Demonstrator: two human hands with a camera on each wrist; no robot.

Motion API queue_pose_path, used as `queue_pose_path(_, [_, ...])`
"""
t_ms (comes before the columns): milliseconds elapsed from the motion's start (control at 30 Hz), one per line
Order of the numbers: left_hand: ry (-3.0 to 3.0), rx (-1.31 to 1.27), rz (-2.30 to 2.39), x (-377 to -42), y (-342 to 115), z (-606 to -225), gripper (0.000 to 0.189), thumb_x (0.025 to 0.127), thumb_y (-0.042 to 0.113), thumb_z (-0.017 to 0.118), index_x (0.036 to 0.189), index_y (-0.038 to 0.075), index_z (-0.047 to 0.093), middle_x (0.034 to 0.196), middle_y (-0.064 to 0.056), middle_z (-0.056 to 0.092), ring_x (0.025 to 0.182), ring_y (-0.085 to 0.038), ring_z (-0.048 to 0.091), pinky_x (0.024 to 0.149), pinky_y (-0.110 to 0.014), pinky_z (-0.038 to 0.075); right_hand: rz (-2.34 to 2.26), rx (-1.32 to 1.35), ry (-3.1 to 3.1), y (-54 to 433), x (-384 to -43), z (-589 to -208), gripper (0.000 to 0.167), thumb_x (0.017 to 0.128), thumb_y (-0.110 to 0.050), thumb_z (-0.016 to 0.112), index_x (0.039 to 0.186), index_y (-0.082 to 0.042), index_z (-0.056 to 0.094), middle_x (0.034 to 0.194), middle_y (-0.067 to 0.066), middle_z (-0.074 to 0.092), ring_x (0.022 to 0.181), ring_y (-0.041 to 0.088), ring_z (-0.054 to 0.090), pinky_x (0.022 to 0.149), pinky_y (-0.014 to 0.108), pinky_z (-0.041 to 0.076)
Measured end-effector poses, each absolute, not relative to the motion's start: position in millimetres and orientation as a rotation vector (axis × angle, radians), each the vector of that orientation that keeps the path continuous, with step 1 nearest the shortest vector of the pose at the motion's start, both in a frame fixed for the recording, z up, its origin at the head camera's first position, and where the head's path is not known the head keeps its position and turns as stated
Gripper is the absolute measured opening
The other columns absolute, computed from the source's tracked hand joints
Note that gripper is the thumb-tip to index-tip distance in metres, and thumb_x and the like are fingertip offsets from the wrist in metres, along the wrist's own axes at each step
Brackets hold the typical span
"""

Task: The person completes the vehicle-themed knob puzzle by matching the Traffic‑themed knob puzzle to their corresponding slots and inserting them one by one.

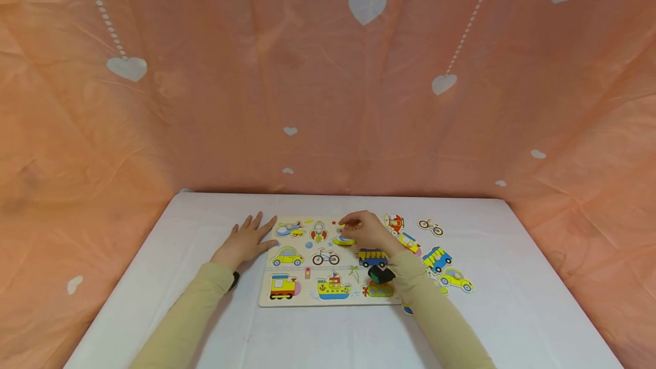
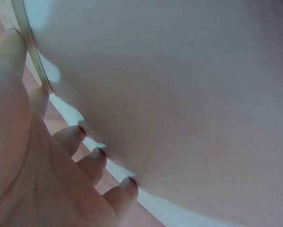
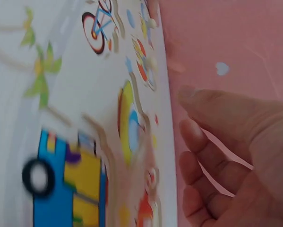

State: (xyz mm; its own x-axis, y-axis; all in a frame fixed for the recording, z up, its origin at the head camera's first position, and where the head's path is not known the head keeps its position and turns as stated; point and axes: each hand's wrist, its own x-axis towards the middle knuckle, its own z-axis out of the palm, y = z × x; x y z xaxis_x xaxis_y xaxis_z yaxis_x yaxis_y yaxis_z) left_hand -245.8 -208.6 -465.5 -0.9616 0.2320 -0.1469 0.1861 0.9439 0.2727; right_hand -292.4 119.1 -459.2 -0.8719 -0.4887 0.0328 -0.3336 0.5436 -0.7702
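Note:
A wooden vehicle puzzle board (image 1: 302,299) lies flat on the white table. My left hand (image 1: 244,244) rests at its left edge with fingers spread; in the left wrist view the thumb (image 2: 11,52) touches the board's side. My right hand (image 1: 366,232) is over the upper right of the board, beside the yellow and blue boat picture (image 1: 344,240). Its fingers (image 3: 193,165) are loosely bent, and the right wrist view shows nothing between thumb and fingertips. The plane (image 1: 290,229) and rocket (image 1: 318,232) carry small knobs in the right wrist view.
Loose pieces lie right of the board: a helicopter (image 1: 393,222), a bicycle (image 1: 430,227), a train (image 1: 410,244), a bus (image 1: 437,259) and a car (image 1: 456,279). My right forearm partly covers others. A pink heart-patterned cloth (image 1: 328,101) hangs behind the table.

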Motion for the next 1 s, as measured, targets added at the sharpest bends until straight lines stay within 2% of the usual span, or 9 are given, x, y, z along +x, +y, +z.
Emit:
queue_pose_path(133, [2.921,0.314,0.381,-246.3,-208.8,-466.4,0.073,0.093,0.052,0.053,0.152,0.017,0.027,0.155,-0.025,0.014,0.139,-0.05,0.012,0.107,-0.067,0.01,-1.205,-0.752,2.637,134.5,-290.5,-455.0,0.025,0.085,-0.012,0.073,0.108,-0.003,0.07,0.09,0.001,0.065,0.082,0.016,0.057,0.074,0.032,0.049])
queue_pose_path(400, [2.926,0.323,0.387,-244.6,-206.5,-466.7,0.072,0.094,0.052,0.052,0.152,0.017,0.028,0.154,-0.026,0.015,0.138,-0.051,0.013,0.107,-0.067,0.011,-1.208,-0.69,2.634,179.5,-280.8,-445.6,0.027,0.085,-0.013,0.074,0.11,-0.003,0.07,0.091,0.004,0.065,0.084,0.019,0.056,0.071,0.033,0.048])
queue_pose_path(633, [2.933,0.319,0.379,-243.9,-205.4,-466.7,0.072,0.094,0.052,0.052,0.152,0.016,0.029,0.154,-0.026,0.016,0.138,-0.051,0.014,0.107,-0.067,0.011,-1.104,-0.729,2.718,223.3,-269.1,-439.8,0.026,0.086,-0.014,0.072,0.11,-0.003,0.07,0.092,0.001,0.066,0.083,0.017,0.057,0.069,0.031,0.046])
queue_pose_path(867, [2.932,0.315,0.373,-244.5,-205.3,-467.4,0.072,0.094,0.053,0.052,0.152,0.017,0.028,0.155,-0.025,0.016,0.139,-0.05,0.013,0.107,-0.067,0.011,-1.087,-0.72,2.726,256.8,-253.4,-434.6,0.024,0.086,-0.013,0.072,0.108,-0.003,0.071,0.096,0.003,0.066,0.089,0.023,0.054,0.074,0.036,0.041])
queue_pose_path(1000, [2.923,0.309,0.371,-244.9,-205.0,-468.1,0.074,0.093,0.054,0.052,0.152,0.018,0.027,0.155,-0.025,0.015,0.139,-0.05,0.012,0.107,-0.067,0.01,-1.065,-0.728,2.737,272.4,-244.7,-437.2,0.022,0.086,-0.014,0.073,0.106,-0.006,0.072,0.097,0.002,0.067,0.088,0.017,0.054,0.074,0.033,0.043])
